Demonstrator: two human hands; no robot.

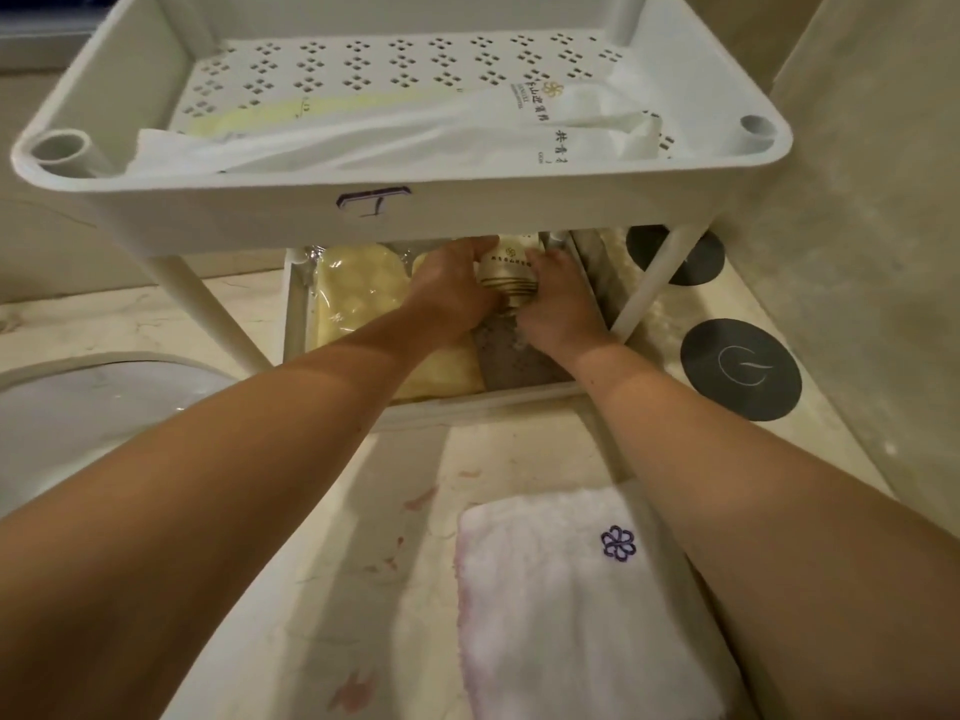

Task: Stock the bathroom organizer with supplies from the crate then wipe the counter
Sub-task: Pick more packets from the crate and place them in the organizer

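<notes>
Packet bundle [511,275] gripped between left hand [452,291] and right hand [558,298], lower tray's [296,314] right end; likely light, soft, slippery; hold both sides

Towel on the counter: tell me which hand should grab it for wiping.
Right. The white towel lies just beside the right forearm, while the left arm reaches in from farther away. Both the right hand and left hand now hold the packets, so it must release first.
</notes>
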